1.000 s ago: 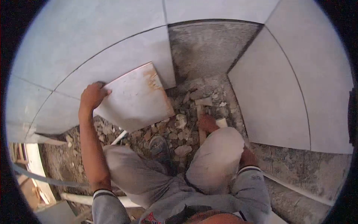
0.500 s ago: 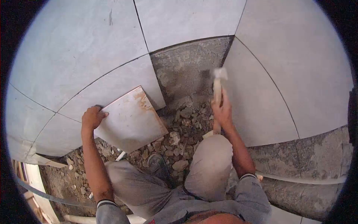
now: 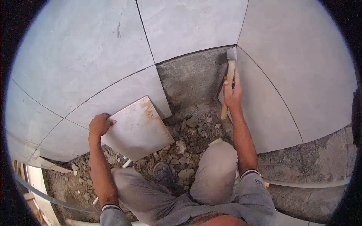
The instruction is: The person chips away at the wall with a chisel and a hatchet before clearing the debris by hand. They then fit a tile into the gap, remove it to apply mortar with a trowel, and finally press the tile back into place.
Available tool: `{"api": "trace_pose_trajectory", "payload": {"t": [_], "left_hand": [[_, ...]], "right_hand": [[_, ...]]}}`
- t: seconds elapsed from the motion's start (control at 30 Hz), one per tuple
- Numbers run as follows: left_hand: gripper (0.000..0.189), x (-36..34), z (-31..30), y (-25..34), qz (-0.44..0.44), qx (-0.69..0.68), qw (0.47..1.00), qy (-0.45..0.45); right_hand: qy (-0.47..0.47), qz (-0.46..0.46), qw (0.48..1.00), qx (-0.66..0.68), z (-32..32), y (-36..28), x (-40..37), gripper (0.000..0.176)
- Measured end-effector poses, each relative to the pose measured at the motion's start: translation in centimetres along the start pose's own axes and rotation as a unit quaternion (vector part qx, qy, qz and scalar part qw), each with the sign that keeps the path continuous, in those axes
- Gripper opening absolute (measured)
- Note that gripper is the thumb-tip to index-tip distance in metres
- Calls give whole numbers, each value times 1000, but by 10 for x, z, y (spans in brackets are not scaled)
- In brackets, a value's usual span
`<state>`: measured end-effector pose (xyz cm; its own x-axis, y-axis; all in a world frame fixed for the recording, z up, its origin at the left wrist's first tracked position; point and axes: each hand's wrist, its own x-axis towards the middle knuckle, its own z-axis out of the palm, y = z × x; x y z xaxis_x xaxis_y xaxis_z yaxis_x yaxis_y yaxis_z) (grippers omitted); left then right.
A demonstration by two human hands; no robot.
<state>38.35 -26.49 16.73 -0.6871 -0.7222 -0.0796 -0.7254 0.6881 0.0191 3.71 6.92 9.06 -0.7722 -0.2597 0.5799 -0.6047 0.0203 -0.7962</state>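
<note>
My left hand [image 3: 99, 124] grips the upper left edge of a loose pale tile [image 3: 137, 130], its thumb lying on the face. The tile is tilted, with brown mortar stains along its right side, and it overlaps the wall tiles behind. In my right hand [image 3: 233, 96] is a hammer [image 3: 231, 69] with a wooden handle and a pale, whitish head. The hammer's head is up in the top right corner of the bare cement patch [image 3: 188, 77], right by the tile edges. Fingers wrap the middle of the handle, and its butt end shows below them.
Large pale wall tiles [image 3: 188, 28] surround the patch. Broken rubble [image 3: 184, 160] covers the ground between my knees and the wall. A white pipe [image 3: 127, 163] pokes out beside my left knee, and a long pipe [image 3: 305, 184] runs along the right.
My right hand has raised the hammer up and to the right, into the patch's upper corner. The view has shifted slightly, while my left hand keeps its hold on the tile.
</note>
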Motion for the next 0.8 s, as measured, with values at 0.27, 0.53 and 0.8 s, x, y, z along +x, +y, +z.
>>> {"api": "trace_pose_trajectory", "payload": {"t": [0.27, 0.53, 0.8], "left_hand": [[37, -1, 5, -2, 18, 11, 1000, 15], [39, -2, -3, 1, 4, -6, 1000, -4], [39, 3, 2, -3, 16, -1, 1000, 4]], "right_hand": [[25, 44, 999, -14, 9, -11, -3, 56], [3, -11, 992, -126, 10, 17, -6, 58], [12, -37, 989, -139, 15, 22, -18, 59]]}}
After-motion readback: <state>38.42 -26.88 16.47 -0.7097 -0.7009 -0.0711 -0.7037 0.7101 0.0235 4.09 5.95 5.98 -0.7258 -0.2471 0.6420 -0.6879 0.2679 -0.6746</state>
